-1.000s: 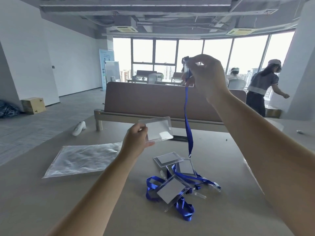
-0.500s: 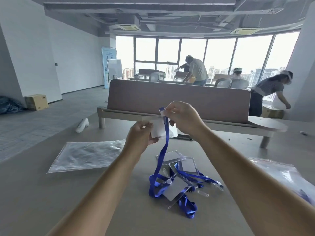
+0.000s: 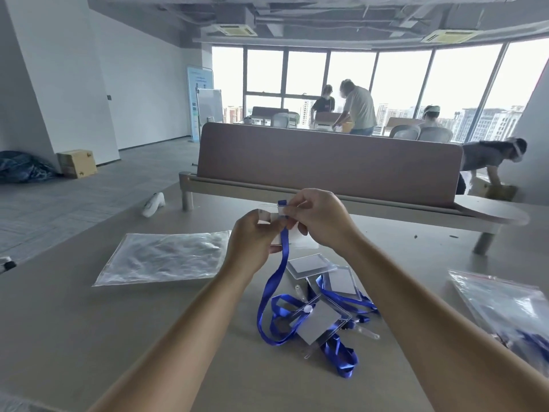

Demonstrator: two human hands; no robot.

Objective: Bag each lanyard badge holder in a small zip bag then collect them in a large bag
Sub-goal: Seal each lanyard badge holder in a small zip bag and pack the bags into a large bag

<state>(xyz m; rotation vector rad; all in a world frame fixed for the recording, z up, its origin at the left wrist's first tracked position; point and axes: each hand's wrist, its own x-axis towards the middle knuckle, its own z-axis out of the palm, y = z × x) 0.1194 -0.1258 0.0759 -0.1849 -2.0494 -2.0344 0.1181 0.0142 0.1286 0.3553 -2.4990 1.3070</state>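
1. Both hands are up over the table (image 3: 89,337), meeting just above the pile.
2. The left hand (image 3: 252,242) is closed around a clear badge holder (image 3: 300,239), fingers curled over its left edge; most of the holder is hidden behind the two hands.
3. The right hand (image 3: 320,221) pinches tight at the top of the blue lanyard (image 3: 276,281), right where the strap meets the holder (the clip itself is too small to make out).
4. From that pinch the strap drops in a long loop, and its lower end lies on the table beside the pile.
5. Below the hands sits a heap of more badge holders (image 3: 319,322) tangled in blue straps, flat on the table, one clear card on top and tilted.
6. To the left, well apart from the heap, a large clear bag (image 3: 160,258) lies flat and crinkled.
7. At the far right edge, another zip bag with a red seal strip (image 3: 505,301) rests on the table, something blue showing inside its lower end.
8. Beyond the table, a bench (image 3: 326,165) with a brown backrest, and people (image 3: 356,108) busy near the windows.
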